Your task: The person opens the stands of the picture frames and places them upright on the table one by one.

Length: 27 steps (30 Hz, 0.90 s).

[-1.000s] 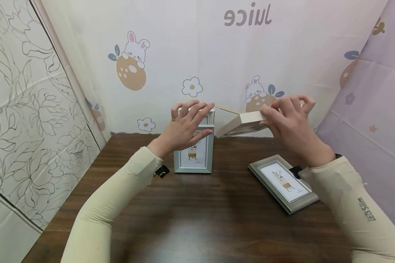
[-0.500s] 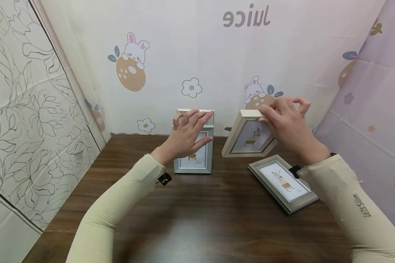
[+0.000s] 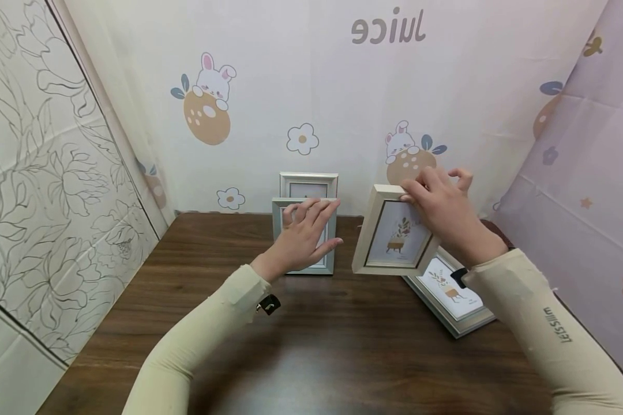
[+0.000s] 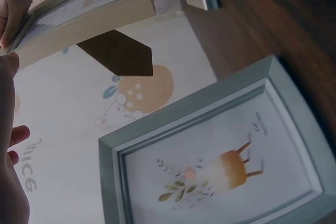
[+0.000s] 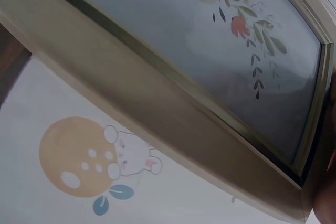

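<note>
Where right hand (image 3: 443, 212) pinches, cream frame (image 3: 394, 236), left hand (image 3: 305, 239) apart

Mirrored "Juice" (image 3: 388, 26) stands on the back curtain (image 3: 311, 80), "LetsSlim" (image 3: 557, 325) on the right sleeve (image 3: 555, 351).

Home-like nook — exact room unclear; dark wood-grain table (image 3: 342, 328), far edge at pale cloth (image 3: 301, 86) printed with rabbits (image 3: 214, 83) and reversed "Juice" lettering (image 3: 389, 29); line-drawn flower cloth (image 3: 36, 173) along left edge — lilac-tinted cloth (image 3: 597, 196) beyond right edge.
</note>
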Each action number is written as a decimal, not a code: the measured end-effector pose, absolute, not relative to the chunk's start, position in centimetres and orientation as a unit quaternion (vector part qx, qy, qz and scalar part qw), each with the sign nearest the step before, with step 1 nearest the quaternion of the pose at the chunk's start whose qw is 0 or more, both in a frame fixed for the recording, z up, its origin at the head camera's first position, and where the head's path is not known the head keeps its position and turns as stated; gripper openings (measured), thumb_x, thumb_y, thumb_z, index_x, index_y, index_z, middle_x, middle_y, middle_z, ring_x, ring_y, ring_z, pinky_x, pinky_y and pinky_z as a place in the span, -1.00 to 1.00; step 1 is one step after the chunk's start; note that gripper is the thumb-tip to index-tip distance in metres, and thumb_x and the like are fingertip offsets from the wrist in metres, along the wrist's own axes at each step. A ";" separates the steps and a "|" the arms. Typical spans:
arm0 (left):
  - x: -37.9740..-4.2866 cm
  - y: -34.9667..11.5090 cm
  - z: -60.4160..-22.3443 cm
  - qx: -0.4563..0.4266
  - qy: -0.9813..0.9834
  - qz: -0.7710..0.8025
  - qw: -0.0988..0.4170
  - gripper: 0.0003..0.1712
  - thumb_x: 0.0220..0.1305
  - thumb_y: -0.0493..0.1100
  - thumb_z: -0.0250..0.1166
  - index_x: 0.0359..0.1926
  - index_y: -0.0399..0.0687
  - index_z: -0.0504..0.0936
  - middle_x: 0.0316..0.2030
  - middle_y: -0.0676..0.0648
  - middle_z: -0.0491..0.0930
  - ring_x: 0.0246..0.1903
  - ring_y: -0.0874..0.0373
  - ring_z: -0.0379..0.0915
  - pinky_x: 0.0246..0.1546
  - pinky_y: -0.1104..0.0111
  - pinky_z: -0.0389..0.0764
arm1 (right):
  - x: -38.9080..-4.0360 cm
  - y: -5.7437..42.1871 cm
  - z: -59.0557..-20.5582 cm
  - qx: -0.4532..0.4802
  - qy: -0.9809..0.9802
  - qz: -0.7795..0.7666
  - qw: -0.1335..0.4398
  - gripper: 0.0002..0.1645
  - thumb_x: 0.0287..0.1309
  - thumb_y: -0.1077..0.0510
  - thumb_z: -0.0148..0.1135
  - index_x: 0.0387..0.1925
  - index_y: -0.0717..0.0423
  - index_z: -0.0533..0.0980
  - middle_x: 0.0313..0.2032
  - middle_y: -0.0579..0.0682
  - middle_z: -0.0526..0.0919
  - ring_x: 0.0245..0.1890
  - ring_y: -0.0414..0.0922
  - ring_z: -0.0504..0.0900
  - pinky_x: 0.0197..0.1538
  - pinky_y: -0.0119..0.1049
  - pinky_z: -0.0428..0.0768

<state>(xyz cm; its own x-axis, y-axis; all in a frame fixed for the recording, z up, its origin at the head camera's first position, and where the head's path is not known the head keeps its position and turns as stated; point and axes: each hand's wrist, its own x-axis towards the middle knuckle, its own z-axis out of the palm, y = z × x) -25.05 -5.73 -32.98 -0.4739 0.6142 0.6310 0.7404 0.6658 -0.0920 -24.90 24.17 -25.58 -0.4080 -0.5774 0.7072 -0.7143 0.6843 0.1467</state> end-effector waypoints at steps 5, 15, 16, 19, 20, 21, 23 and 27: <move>-25.0 -5.1 -34.0 -0.389 -0.859 -0.100 0.317 -0.16 0.40 0.15 0.15 0.49 -0.16 0.10 0.31 -0.12 0.23 0.32 -0.05 -0.02 0.11 -0.09 -0.02 | -25.2 24.1 -26.4 0.387 -0.829 0.090 0.394 -0.45 0.49 -0.21 -0.26 -0.09 0.11 0.49 -0.37 0.09 0.30 -0.32 0.11 0.30 0.01 0.32 -0.06; -24.6 -3.7 -34.6 -0.368 -0.871 -0.093 0.312 -0.08 0.37 0.20 0.20 0.51 -0.19 0.07 0.31 -0.13 0.24 0.34 -0.06 -0.03 0.13 -0.07 0.04 | -25.9 23.7 -27.3 0.398 -0.813 0.086 0.415 -0.43 0.49 -0.20 -0.25 -0.16 0.16 0.50 -0.40 0.13 0.32 -0.38 0.16 0.30 -0.05 0.35 0.00; -24.6 -3.5 -34.6 -0.364 -0.875 -0.091 0.306 -0.05 0.36 0.22 0.20 0.52 -0.19 0.05 0.32 -0.13 0.22 0.34 -0.06 -0.04 0.13 -0.06 0.03 | -25.9 23.6 -27.4 0.398 -0.814 0.086 0.414 -0.42 0.49 -0.21 -0.25 -0.17 0.15 0.50 -0.40 0.13 0.33 -0.38 0.15 0.31 -0.05 0.35 0.01; -24.4 -2.9 -34.6 -0.355 -0.885 -0.095 0.286 0.03 0.34 0.27 0.20 0.54 -0.20 -0.03 0.35 -0.15 0.17 0.35 -0.07 -0.07 0.14 -0.04 0.02 | -26.1 23.3 -27.8 0.395 -0.820 0.083 0.407 -0.40 0.49 -0.23 -0.27 -0.17 0.14 0.51 -0.40 0.11 0.33 -0.40 0.13 0.32 -0.05 0.35 0.03; -24.4 -2.7 -34.6 -0.352 -0.887 -0.094 0.282 0.06 0.33 0.30 0.21 0.55 -0.20 -0.05 0.36 -0.15 0.16 0.35 -0.07 -0.08 0.15 -0.04 0.02 | -26.1 23.2 -28.0 0.394 -0.821 0.081 0.405 -0.40 0.49 -0.23 -0.27 -0.18 0.14 0.51 -0.41 0.10 0.34 -0.40 0.12 0.32 -0.05 0.34 0.04; -24.4 -2.5 -34.6 -0.350 -0.889 -0.093 0.279 0.10 0.31 0.32 0.21 0.55 -0.20 -0.08 0.37 -0.15 0.15 0.35 -0.07 -0.08 0.15 -0.03 0.02 | -26.2 23.0 -28.1 0.393 -0.822 0.080 0.404 -0.40 0.49 -0.23 -0.27 -0.18 0.14 0.51 -0.41 0.10 0.34 -0.41 0.11 0.33 -0.05 0.34 0.04; -24.3 -2.2 -34.6 -0.347 -0.892 -0.089 0.277 0.14 0.29 0.34 0.22 0.56 -0.20 -0.12 0.37 -0.16 0.13 0.35 -0.07 -0.10 0.15 -0.03 0.04 | -26.3 22.7 -28.5 0.394 -0.823 0.074 0.402 -0.38 0.49 -0.23 -0.29 -0.19 0.15 0.52 -0.42 0.09 0.33 -0.43 0.10 0.34 -0.06 0.34 0.06; -24.3 -1.8 -35.0 -0.341 -0.892 -0.071 0.290 0.17 0.27 0.36 0.22 0.56 -0.19 -0.15 0.36 -0.16 0.12 0.35 -0.08 -0.11 0.15 -0.02 0.04 | -26.3 22.1 -29.1 0.393 -0.828 0.073 0.392 -0.37 0.49 -0.23 -0.31 -0.20 0.14 0.53 -0.43 0.06 0.33 -0.44 0.07 0.35 -0.08 0.32 0.08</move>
<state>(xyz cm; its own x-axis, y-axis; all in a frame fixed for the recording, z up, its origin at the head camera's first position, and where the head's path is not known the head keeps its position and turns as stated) -24.27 -1.85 -34.97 -0.6001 0.5660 0.5653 0.6487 0.7578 -0.0701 -26.31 22.15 -29.06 -0.3831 -0.5935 0.7078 -0.7088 0.6802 0.1867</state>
